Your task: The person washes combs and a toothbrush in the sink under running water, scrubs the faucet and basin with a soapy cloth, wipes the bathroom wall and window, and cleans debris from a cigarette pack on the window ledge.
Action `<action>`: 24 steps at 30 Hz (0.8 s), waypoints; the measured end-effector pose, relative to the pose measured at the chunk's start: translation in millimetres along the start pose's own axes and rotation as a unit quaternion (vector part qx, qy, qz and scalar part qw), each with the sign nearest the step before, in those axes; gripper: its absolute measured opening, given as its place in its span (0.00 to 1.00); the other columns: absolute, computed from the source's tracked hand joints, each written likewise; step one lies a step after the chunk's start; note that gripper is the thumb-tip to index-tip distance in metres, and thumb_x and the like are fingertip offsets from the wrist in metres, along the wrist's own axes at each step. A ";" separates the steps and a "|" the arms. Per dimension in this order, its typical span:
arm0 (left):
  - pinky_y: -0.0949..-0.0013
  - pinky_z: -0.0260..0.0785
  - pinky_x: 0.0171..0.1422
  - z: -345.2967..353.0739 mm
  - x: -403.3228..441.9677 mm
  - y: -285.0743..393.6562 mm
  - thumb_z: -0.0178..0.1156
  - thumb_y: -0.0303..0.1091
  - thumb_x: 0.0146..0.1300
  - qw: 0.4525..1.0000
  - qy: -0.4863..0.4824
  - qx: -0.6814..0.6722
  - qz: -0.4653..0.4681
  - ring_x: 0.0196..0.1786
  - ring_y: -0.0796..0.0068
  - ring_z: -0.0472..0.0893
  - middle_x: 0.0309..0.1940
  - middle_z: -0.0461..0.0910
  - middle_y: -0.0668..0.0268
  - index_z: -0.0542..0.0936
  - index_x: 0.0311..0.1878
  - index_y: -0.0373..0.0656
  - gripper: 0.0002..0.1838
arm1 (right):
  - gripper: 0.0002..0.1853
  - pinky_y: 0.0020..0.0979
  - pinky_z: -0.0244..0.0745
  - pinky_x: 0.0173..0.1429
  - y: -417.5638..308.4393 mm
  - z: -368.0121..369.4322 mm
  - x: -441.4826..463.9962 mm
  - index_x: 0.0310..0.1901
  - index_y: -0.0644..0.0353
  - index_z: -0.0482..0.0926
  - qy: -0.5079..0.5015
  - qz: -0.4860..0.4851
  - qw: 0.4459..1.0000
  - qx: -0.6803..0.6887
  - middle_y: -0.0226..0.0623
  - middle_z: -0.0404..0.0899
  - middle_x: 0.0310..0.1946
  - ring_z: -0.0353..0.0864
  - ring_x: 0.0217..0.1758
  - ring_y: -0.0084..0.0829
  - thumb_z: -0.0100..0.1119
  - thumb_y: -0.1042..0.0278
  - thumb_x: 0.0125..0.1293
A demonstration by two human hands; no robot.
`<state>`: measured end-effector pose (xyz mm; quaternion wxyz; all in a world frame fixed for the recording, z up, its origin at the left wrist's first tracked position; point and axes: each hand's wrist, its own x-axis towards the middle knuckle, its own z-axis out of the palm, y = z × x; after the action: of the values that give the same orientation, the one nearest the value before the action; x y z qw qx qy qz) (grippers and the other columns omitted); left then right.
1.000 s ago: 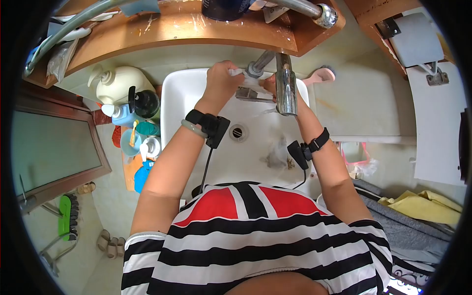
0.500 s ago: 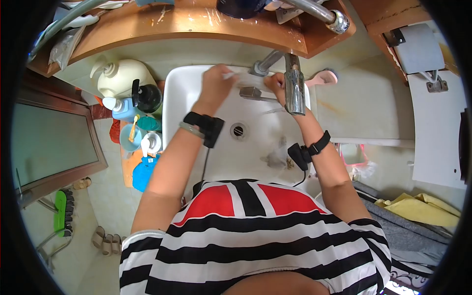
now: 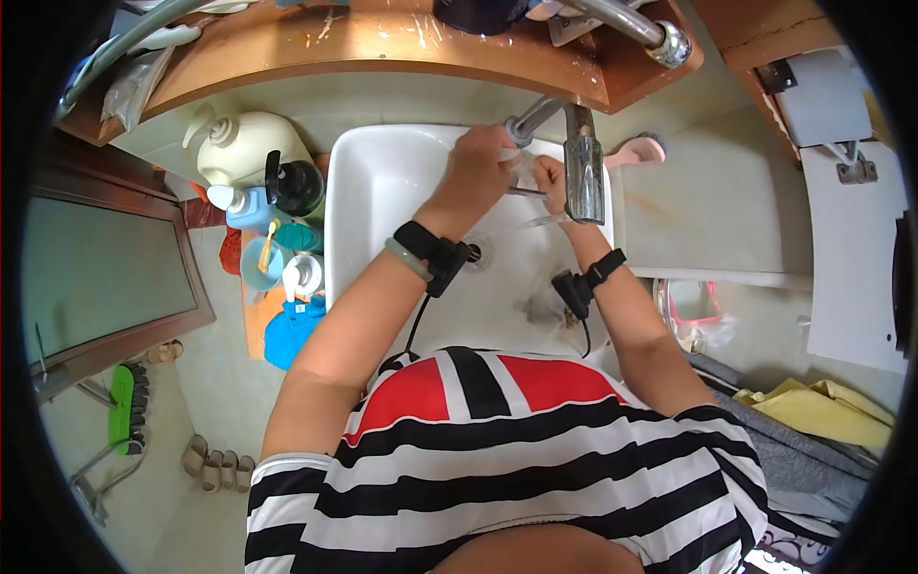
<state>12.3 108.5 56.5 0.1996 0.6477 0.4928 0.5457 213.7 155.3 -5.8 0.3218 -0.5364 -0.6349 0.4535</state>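
Both my hands are at the far right of the white sink (image 3: 359, 182), near the chrome fittings. My left hand (image 3: 478, 170) is closed, fingers curled beside the chrome pipe (image 3: 537, 120). My right hand (image 3: 551, 182) is also closed, below the upright chrome fitting (image 3: 584, 177), which partly covers the wrist. Something thin and whitish (image 3: 525, 172) shows blurred between the hands; its kind is unclear. A metal tap part (image 3: 526, 192) sticks out just below. Black straps with small dark devices are on both wrists. The drain (image 3: 473, 253) lies partly behind the left wrist device.
Pump bottles, including a cream one (image 3: 251, 148) and a black-topped one (image 3: 298, 187), crowd the left side. A wooden shelf (image 3: 382, 38) overhangs the back. A pink brush (image 3: 639, 150) lies right of the sink. Crumpled clear plastic (image 3: 550, 306) is in the basin.
My left hand has moved right, toward the pipe and my right hand, narrowing the gap between them. The whitish material no longer stretches as far across. The view has shifted slightly.
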 end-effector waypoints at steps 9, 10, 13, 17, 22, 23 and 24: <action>0.63 0.69 0.33 -21.2 -15.8 -57.0 0.68 0.32 0.53 0.995 -0.001 0.053 -0.085 0.26 0.55 0.75 0.23 0.76 0.53 0.75 0.29 0.37 0.12 | 0.15 0.30 0.58 0.27 -94.6 12.7 -24.9 0.26 0.64 0.74 0.026 -0.109 0.993 -0.048 0.33 0.59 0.15 0.59 0.19 0.23 0.55 0.62 0.65; 0.64 0.68 0.31 -22.0 -16.8 -58.7 0.68 0.33 0.53 0.991 -0.019 0.065 -0.115 0.24 0.58 0.75 0.21 0.76 0.54 0.74 0.29 0.37 0.12 | 0.14 0.28 0.59 0.27 -87.7 9.6 -21.4 0.26 0.64 0.76 0.004 -0.077 0.997 0.007 0.29 0.61 0.15 0.60 0.20 0.21 0.54 0.64 0.65; 0.66 0.67 0.29 -18.6 -11.9 -51.0 0.67 0.32 0.54 0.992 0.005 0.034 -0.124 0.23 0.65 0.74 0.20 0.75 0.56 0.74 0.29 0.37 0.12 | 0.13 0.27 0.58 0.27 -36.3 17.0 -3.8 0.26 0.64 0.76 0.022 -0.057 0.992 0.114 0.24 0.63 0.16 0.60 0.21 0.19 0.53 0.65 0.66; 0.66 0.66 0.29 -15.3 -0.1 -20.6 0.66 0.31 0.56 0.999 0.002 -0.037 -0.029 0.22 0.68 0.73 0.20 0.75 0.58 0.74 0.31 0.37 0.11 | 0.13 0.24 0.57 0.26 39.9 -6.6 15.8 0.27 0.63 0.76 0.022 -0.123 0.972 -0.197 0.20 0.63 0.17 0.60 0.22 0.17 0.52 0.65 0.67; 0.69 0.66 0.29 -24.5 -1.3 8.8 0.64 0.32 0.58 0.998 0.026 -0.038 -0.037 0.23 0.71 0.72 0.21 0.75 0.62 0.74 0.34 0.38 0.09 | 0.10 0.27 0.67 0.29 -32.9 -18.9 2.5 0.29 0.61 0.77 0.103 -0.122 0.975 -0.157 0.28 0.73 0.19 0.72 0.25 0.21 0.55 0.66 0.65; 0.69 0.66 0.29 -33.3 -1.4 20.2 0.64 0.32 0.58 0.998 0.023 -0.040 -0.040 0.23 0.71 0.72 0.21 0.75 0.62 0.74 0.34 0.38 0.09 | 0.11 0.35 0.73 0.31 -67.1 -20.9 -15.7 0.26 0.62 0.76 0.155 -0.080 0.982 -0.078 0.35 0.76 0.18 0.79 0.26 0.27 0.56 0.67 0.64; 0.70 0.66 0.30 -46.3 -1.0 32.3 0.64 0.33 0.59 0.991 -0.008 -0.060 -0.122 0.24 0.74 0.72 0.22 0.76 0.63 0.74 0.34 0.39 0.10 | 0.11 0.35 0.73 0.31 -80.5 -26.2 -31.0 0.26 0.62 0.76 0.157 -0.074 0.982 -0.079 0.35 0.76 0.18 0.79 0.26 0.27 0.56 0.67 0.64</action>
<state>-15.9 80.7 96.8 0.3072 0.5737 0.5327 0.5410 212.5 130.1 80.7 0.4066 -0.5766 -0.6480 0.2869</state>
